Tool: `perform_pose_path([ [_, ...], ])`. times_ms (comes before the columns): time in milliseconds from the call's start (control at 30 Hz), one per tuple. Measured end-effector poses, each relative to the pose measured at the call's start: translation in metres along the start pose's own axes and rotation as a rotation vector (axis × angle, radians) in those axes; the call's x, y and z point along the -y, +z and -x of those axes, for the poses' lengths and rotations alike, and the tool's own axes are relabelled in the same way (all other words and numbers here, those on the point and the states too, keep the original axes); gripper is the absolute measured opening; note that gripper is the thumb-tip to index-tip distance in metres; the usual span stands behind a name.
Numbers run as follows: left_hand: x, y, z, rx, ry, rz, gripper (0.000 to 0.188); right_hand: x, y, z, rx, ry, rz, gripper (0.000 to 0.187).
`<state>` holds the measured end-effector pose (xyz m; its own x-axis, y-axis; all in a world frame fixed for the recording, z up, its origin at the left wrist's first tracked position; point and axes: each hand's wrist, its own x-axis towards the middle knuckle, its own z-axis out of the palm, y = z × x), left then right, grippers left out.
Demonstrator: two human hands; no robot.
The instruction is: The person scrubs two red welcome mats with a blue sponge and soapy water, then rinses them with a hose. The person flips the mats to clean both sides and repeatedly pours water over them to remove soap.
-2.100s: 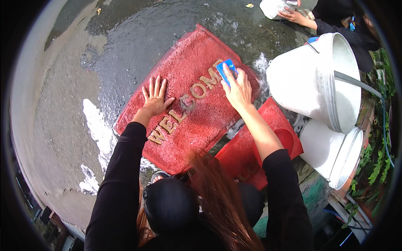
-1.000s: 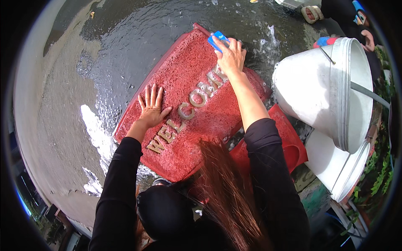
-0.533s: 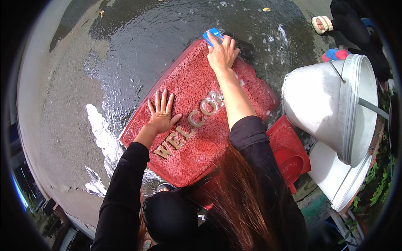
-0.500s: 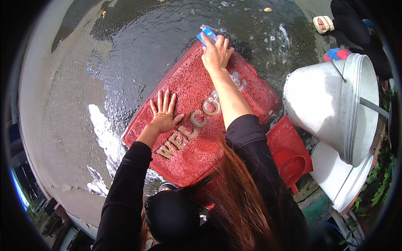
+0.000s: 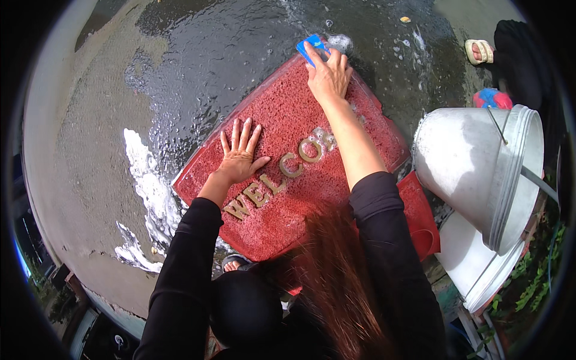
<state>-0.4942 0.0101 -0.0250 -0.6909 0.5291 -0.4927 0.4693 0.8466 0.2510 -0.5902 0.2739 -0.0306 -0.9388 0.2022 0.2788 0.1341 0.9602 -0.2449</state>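
A wet red doormat (image 5: pixel 288 114) with raised gold-coloured letters lies slantwise on the ground, with some suds over the letters. My left hand (image 5: pixel 240 159) rests flat on its left part, fingers spread and holding nothing. Stretched out to the mat's far corner, my right hand (image 5: pixel 330 78) grips a blue block-shaped scrubber (image 5: pixel 309 53); whether it is a brush or a sponge I cannot tell. The scrubber sits at the mat's edge, beside a small patch of foam (image 5: pixel 340 42). My right forearm covers part of the lettering.
White foam (image 5: pixel 147 186) lies on the wet concrete left of the mat. On the right are two white buckets (image 5: pixel 459 150) tipped on their sides, a red dustpan-like piece (image 5: pixel 420 210) and a red-and-blue bundle (image 5: pixel 492 98). Another person's sandalled foot (image 5: pixel 479 52) stands at the far right.
My right hand and the scrubber have shifted slightly right and farther along the mat's far corner. My left hand stays flat on the mat. The view has shifted a little.
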Motion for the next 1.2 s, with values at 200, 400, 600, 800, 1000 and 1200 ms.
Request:
perform_pose_path([
  [200,0.004,-0.003,0.011,0.059,-0.041,-0.005,0.085,-0.104,-0.081,0.177,-0.079,0.200,0.035,0.054],
  [400,0.000,-0.013,0.009,0.128,-0.038,-0.002,0.084,-0.050,-0.050,0.115,-0.058,0.587,0.165,0.050],
  [600,-0.006,-0.007,-0.002,0.041,0.010,-0.033,0.085,0.001,-0.012,0.008,0.045,0.255,-0.003,0.052],
  [800,0.002,-0.005,0.003,0.048,-0.041,-0.035,0.084,-0.131,-0.082,0.174,-0.101,0.394,0.037,0.062],
  [1000,0.000,0.006,0.000,-0.010,-0.022,-0.083,0.084,0.042,-0.069,0.231,0.084,-0.037,-0.162,0.051],
  [1200,0.002,0.004,0.003,0.021,-0.056,-0.059,0.083,-0.023,-0.112,0.244,0.253,-0.298,-0.284,0.054],
])
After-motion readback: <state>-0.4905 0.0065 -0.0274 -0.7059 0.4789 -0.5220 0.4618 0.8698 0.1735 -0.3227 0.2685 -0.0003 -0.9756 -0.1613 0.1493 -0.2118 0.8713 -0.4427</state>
